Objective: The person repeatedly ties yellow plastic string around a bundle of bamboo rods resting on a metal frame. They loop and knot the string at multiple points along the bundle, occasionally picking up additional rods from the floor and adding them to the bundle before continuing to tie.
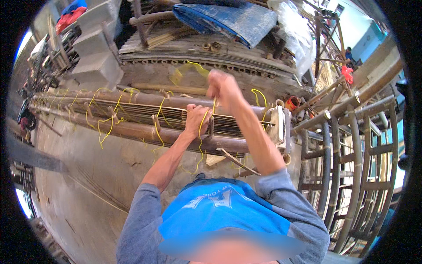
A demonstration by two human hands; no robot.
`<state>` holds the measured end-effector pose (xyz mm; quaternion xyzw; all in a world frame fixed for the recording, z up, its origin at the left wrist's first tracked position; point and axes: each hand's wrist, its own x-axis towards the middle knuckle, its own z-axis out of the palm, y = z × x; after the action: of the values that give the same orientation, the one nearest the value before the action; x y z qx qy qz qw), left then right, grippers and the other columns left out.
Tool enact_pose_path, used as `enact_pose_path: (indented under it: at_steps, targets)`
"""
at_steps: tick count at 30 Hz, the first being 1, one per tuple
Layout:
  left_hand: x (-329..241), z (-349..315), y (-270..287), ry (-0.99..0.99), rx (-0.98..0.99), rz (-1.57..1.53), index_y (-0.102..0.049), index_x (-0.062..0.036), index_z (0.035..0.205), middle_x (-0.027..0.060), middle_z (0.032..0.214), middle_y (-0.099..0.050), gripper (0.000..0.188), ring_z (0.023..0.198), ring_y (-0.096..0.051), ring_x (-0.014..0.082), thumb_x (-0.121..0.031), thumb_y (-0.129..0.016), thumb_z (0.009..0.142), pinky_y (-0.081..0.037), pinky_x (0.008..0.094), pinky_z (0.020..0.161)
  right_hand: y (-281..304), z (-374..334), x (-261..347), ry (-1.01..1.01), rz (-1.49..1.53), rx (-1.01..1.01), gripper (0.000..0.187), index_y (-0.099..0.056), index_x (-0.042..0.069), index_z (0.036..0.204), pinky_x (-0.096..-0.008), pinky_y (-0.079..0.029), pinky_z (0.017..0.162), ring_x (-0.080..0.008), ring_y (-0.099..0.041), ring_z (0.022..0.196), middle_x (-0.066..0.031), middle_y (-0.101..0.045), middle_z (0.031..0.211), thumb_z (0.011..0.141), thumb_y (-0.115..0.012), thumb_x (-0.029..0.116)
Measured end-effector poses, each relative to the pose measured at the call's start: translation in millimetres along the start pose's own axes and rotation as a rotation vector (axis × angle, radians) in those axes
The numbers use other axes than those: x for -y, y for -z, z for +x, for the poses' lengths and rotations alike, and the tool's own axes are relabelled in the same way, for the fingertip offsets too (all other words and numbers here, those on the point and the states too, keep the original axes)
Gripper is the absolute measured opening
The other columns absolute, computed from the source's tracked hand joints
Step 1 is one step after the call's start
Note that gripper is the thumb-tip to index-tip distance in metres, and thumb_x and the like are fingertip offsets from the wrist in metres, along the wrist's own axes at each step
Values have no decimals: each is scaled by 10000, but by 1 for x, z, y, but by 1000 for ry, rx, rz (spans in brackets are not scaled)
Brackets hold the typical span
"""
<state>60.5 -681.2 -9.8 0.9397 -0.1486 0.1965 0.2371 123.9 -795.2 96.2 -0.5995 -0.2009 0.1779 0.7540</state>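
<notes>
A long frame of thick brown bamboo poles point(145, 129) lies across in front of me, with thin dark strips point(171, 115) packed lengthwise between the poles. Yellow cords point(157, 115) are looped over it at intervals. My left hand point(198, 119) rests on the strips, fingers curled in; a yellow cord point(201, 147) runs from it down over the near pole. Above and to its right, my right hand point(223, 88) is raised and closed, slightly blurred. Yellow cord point(198, 67) swings beside its fingers, and another stretch runs down below it toward the strips.
Wooden stakes point(237, 160) jut out at the frame's near side. Ladder-like bamboo racks point(351, 154) stand at right. A folded blue tarp point(228, 20) lies on stacked bamboo behind. Concrete steps point(94, 48) rise at the far left; an orange-red container point(291, 103) sits past the frame's right end.
</notes>
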Motion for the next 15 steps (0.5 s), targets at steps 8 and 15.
enact_pose_path:
  at_steps: [8, 15]
  targets:
    - [22, 123, 46, 78, 283, -794, -620, -45, 695, 100, 666, -620, 234, 614, -594, 208, -202, -468, 778, -458, 321, 581, -44, -127, -88, 296, -825, 279, 182, -484, 31, 708, -438, -393, 548, -362, -508, 613, -157, -517, 614, 788, -530, 188]
    - [111, 150, -82, 364, 669, -714, -633, -63, 725, 38, 651, -603, 173, 513, -519, 112, -157, -492, 758, -372, 254, 427, 20, -202, -22, 274, 561, -488, 335, -517, 69, 920, -297, -452, 560, -147, -523, 603, -60, -537, 687, 803, -528, 382]
